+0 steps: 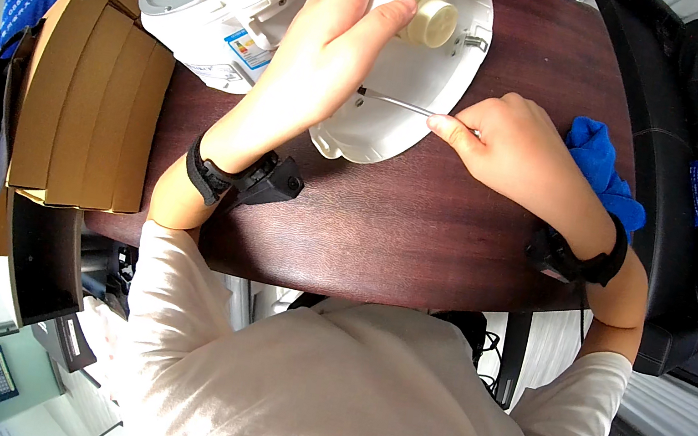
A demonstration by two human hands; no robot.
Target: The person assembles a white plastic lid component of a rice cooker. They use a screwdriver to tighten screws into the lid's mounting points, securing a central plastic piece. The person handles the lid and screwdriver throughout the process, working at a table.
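Note:
My left hand (337, 41) is closed on a white, shallow, oval lid-like cover (390, 137), held tilted above the table. Its thumb lies against a cream round cap (434, 22) on the inner face. A small metal clip (475, 43) sits near the cover's right edge. In my right hand (510, 139) is a screwdriver (398, 102), its handle mostly hidden by the fingers. The thin metal shaft points left across the cover, and the tip ends beside my left hand near small screw holes. Whether the tip touches the cover, I cannot tell.
A white appliance body (201, 55) with a grey perforated end stands at the far left. Nearer left are brown cardboard boxes (91, 101). A blue cloth (602, 168) lies by my right forearm on the dark wooden table (382, 242). Beyond the right edge is a black sofa (656, 149).

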